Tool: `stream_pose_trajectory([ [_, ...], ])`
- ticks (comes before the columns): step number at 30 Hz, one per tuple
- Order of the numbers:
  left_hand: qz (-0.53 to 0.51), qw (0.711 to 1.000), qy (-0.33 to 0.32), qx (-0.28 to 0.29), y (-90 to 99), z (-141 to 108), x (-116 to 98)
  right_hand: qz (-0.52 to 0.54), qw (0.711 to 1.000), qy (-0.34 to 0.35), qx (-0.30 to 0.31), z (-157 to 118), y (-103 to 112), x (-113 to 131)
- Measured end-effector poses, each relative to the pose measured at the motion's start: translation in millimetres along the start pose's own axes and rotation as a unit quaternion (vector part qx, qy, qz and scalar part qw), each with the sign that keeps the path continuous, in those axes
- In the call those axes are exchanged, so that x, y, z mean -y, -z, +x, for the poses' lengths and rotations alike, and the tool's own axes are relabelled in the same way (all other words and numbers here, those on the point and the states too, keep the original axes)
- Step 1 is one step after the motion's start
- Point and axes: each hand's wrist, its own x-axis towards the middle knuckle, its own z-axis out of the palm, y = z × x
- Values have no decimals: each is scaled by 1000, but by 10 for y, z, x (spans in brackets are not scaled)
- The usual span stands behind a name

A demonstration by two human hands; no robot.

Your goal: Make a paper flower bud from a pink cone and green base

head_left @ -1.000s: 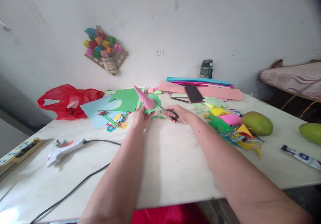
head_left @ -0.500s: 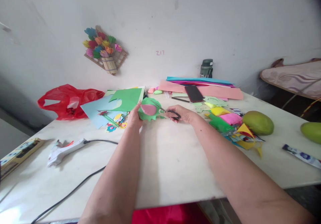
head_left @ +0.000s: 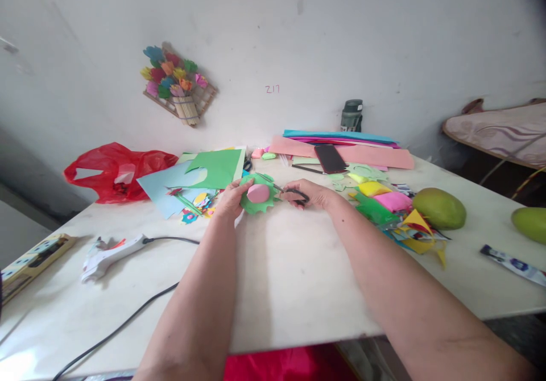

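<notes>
My left hand (head_left: 231,200) pinches the left edge of a green paper cutout (head_left: 265,205) with a jagged, notched rim. On the middle of the cutout sits a smooth pink lump (head_left: 258,193), which looks like modelling clay. Fingers of my right hand (head_left: 307,193) are wrapped round the black handles of a pair of scissors (head_left: 298,197). The blades point left and lie along the upper right edge of the green paper; whether they are open is too small to tell. Both hands are just above the white table.
To the left lie a glue gun (head_left: 113,260) with its black cord, a power strip (head_left: 38,261), a red plastic bag (head_left: 117,173) and green paper (head_left: 222,168). A phone (head_left: 330,159), clay packs (head_left: 392,202), paper scraps (head_left: 420,241) and a green mango (head_left: 439,209) are on the right.
The green cutout has turned in my left hand and shifted slightly right and down, its pink lump now facing me more roundly. The scissors stay nearly in place.
</notes>
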Motion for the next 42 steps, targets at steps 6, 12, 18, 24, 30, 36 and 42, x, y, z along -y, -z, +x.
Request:
stream_pose_trajectory([
  [6, 13, 1000, 9, 9, -12, -7, -14, 25, 999, -9, 29, 62, 50, -77],
  [12, 14, 1000, 5, 11, 5, -3, -9, 30, 999, 2, 36, 107, 83, -120],
  [18, 15, 1000, -2, 18, 40, 15, 8, 45, 998, -6, 48, 120, 104, -133],
  [24, 13, 1000, -5, 22, 38, 14, 12, 33, 999, 2, 14, 81, 55, -95],
  [30, 10, 1000, 7, 26, 2, -6, 1, 14, 1000, 22, 1, 37, 23, -57],
  [36, 10, 999, 28, 28, -26, -30, -4, 21, 1000, 9, 3, 55, 31, -54],
  [42, 9, 999, 33, 21, -32, -30, 3, 1, 1000, 22, -3, 62, 20, -59],
])
